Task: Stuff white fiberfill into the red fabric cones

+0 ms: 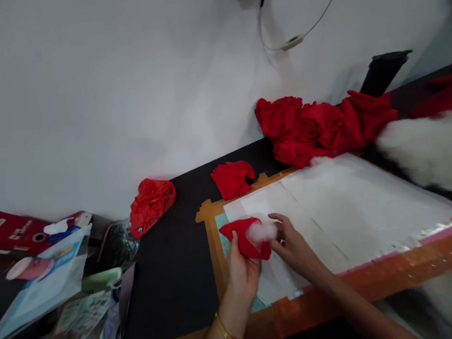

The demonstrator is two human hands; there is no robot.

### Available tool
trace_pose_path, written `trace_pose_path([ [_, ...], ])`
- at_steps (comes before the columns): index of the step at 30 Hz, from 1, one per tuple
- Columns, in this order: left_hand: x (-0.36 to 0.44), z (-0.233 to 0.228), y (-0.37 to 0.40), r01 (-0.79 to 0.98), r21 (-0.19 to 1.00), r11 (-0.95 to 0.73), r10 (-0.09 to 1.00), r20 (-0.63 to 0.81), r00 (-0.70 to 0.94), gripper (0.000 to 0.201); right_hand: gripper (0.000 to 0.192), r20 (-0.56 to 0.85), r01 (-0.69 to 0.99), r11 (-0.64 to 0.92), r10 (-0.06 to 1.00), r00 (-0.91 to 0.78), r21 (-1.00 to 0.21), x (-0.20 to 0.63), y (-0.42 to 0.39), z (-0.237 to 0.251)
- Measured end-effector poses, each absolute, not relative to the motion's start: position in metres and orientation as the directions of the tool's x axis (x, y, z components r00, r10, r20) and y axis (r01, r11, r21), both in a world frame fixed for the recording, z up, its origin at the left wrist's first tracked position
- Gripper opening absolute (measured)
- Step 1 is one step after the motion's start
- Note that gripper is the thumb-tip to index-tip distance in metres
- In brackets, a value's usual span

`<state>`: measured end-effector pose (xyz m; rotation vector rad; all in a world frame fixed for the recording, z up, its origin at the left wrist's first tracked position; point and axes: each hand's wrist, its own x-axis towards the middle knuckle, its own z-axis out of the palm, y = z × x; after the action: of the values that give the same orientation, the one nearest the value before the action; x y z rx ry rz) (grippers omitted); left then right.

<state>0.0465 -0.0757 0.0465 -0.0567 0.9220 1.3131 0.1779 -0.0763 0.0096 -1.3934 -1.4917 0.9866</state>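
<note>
I face a pale, plain wall; a thin cord loops down in front of it, carrying a small inline switch; my black tabletop meets the wall; the light is dim and greyish, with soft shadows.

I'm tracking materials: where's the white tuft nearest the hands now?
In the head view, the white tuft is right of centre, on the right end of the red fabric piece in the left hand, beside the right hand.
</note>
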Motion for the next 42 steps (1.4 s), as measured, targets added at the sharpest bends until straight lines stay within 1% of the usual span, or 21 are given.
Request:
trace_pose_path([
  [2, 0.048, 0.044, -0.076, -0.837, 0.445, 0.319, 0.796, -0.605, -0.018, 0.032, 0.036, 0.096, 0.293, 0.113, 0.993, -0.071, -0.950, 0.179, -0.077, 0.015],
  [4, 0.050, 0.042, -0.076, -0.825, 0.478, 0.302, 0.798, -0.600, -0.056, 0.031, 0.012, 0.178, 0.371, 0.185, 0.983, -0.053, -0.910, 0.178, -0.079, 0.021],
  [5, 0.051, 0.041, -0.077, -0.817, 0.503, 0.281, 0.801, -0.592, -0.089, 0.030, 0.006, 0.242, 0.429, 0.232, 0.970, -0.032, -0.873, 0.178, -0.081, 0.024],
  [8, 0.054, 0.039, -0.080, -0.792, 0.560, 0.243, 0.809, -0.568, -0.153, 0.028, 0.010, 0.438, 0.555, 0.373, 0.899, -0.018, -0.744, 0.174, -0.086, 0.028],
  [11, 0.054, 0.038, -0.082, -0.784, 0.579, 0.226, 0.804, -0.565, -0.186, 0.023, 0.021, 0.546, 0.573, 0.491, 0.833, -0.090, -0.656, 0.169, -0.090, 0.029],
  [14, 0.053, 0.040, -0.084, -0.807, 0.548, 0.220, 0.815, -0.557, -0.156, 0.026, 0.021, 0.541, 0.667, 0.519, 0.817, -0.201, -0.535, 0.164, -0.093, 0.027],
  [18, 0.050, 0.044, -0.084, -0.842, 0.454, 0.292, 0.812, -0.583, -0.032, 0.039, 0.021, 0.479, 0.835, 0.489, 0.813, -0.332, -0.252, 0.165, -0.092, 0.025],
  [22, 0.045, 0.045, -0.080, -0.835, 0.475, 0.278, 0.788, -0.609, -0.085, 0.036, 0.021, 0.357, 0.855, 0.500, 0.830, -0.429, -0.135, 0.182, -0.087, 0.020],
  [24, 0.041, 0.046, -0.077, -0.839, 0.478, 0.261, 0.788, -0.608, -0.102, 0.033, 0.022, 0.344, 0.882, 0.456, 0.852, -0.394, -0.120, 0.195, -0.085, 0.018],
  [25, 0.039, 0.047, -0.076, -0.840, 0.476, 0.260, 0.785, -0.611, -0.104, 0.032, 0.021, 0.357, 0.892, 0.428, 0.864, -0.356, -0.146, 0.201, -0.085, 0.017],
  [26, 0.037, 0.047, -0.076, -0.841, 0.474, 0.262, 0.782, -0.614, -0.102, 0.031, 0.019, 0.375, 0.891, 0.402, 0.875, -0.307, -0.210, 0.205, -0.086, 0.018],
  [27, 0.036, 0.047, -0.075, -0.840, 0.473, 0.265, 0.784, -0.613, -0.098, 0.031, 0.016, 0.388, 0.870, 0.382, 0.887, -0.251, -0.311, 0.208, -0.086, 0.019],
  [28, 0.036, 0.047, -0.076, -0.839, 0.474, 0.266, 0.789, -0.608, -0.093, 0.031, 0.015, 0.389, 0.823, 0.366, 0.901, -0.195, -0.435, 0.208, -0.088, 0.021],
  [30, 0.038, 0.047, -0.077, -0.839, 0.470, 0.274, 0.795, -0.601, -0.077, 0.032, 0.022, 0.359, 0.678, 0.330, 0.928, -0.104, -0.657, 0.203, -0.091, 0.025],
  [31, 0.039, 0.047, -0.079, -0.838, 0.469, 0.280, 0.799, -0.598, -0.068, 0.033, 0.025, 0.353, 0.617, 0.322, 0.933, -0.076, -0.718, 0.198, -0.092, 0.027],
  [32, 0.041, 0.047, -0.080, -0.835, 0.471, 0.284, 0.801, -0.595, -0.064, 0.034, 0.024, 0.369, 0.583, 0.334, 0.927, -0.062, -0.741, 0.192, -0.093, 0.028],
  [34, 0.045, 0.046, -0.084, -0.826, 0.483, 0.290, 0.798, -0.598, -0.070, 0.035, 0.020, 0.466, 0.597, 0.422, 0.880, -0.089, -0.683, 0.180, -0.093, 0.029],
  [36, 0.046, 0.046, -0.086, -0.824, 0.472, 0.312, 0.804, -0.594, -0.037, 0.037, 0.019, 0.550, 0.667, 0.513, 0.815, -0.182, -0.540, 0.170, -0.091, 0.027],
  [37, 0.046, 0.047, -0.086, -0.828, 0.455, 0.326, 0.811, -0.585, -0.002, 0.040, 0.021, 0.559, 0.699, 0.541, 0.794, -0.239, -0.468, 0.167, -0.090, 0.027],
  [40, 0.043, 0.048, -0.084, -0.844, 0.392, 0.367, 0.829, -0.549, 0.105, 0.048, 0.021, 0.491, 0.766, 0.552, 0.793, -0.360, -0.329, 0.164, -0.087, 0.027],
  [42, 0.040, 0.048, -0.081, -0.855, 0.392, 0.339, 0.830, -0.552, 0.076, 0.044, 0.016, 0.430, 0.819, 0.505, 0.825, -0.366, -0.272, 0.165, -0.085, 0.029],
])
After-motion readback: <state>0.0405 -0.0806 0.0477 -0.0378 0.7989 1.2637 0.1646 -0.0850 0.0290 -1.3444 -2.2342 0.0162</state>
